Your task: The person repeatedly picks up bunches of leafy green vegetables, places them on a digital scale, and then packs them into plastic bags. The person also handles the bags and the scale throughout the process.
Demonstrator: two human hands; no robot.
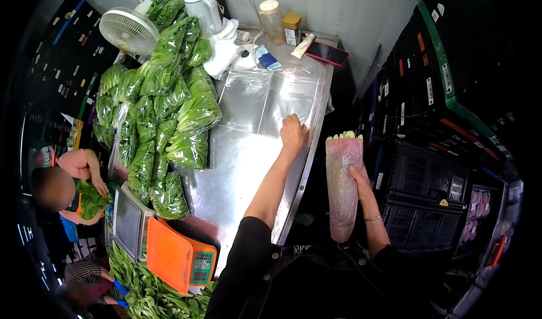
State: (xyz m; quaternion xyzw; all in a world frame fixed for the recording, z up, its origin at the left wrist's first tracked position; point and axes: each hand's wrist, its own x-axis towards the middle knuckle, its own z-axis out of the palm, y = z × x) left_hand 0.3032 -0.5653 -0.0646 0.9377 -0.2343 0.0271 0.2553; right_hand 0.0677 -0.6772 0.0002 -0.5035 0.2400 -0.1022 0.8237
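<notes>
My right hand (pixel 360 180) is closed around a bundle of greens wrapped in a pinkish mesh-like sleeve (pixel 344 192). The bundle's pale cut stem ends point up, beyond the table's right edge. My left hand (pixel 293 133) lies with curled fingers at the lower right edge of clear plastic bags (pixel 292 94) spread flat on the metal table (pixel 233 183). Whether its fingers pinch the plastic cannot be told. Bagged leafy greens (pixel 190 107) are piled to the left of the clear bags.
An orange scale (pixel 167 251) and a grey scale (pixel 129 221) stand beside loose greens (pixel 148 289). Kettle (pixel 203 7), fan (pixel 129 31), jar (pixel 272 20) and phone (pixel 327 53) occupy the back. Stacked black crates (pixel 427 170) stand at right. Two people (pixel 80 166) (pixel 87 276) handle greens at left.
</notes>
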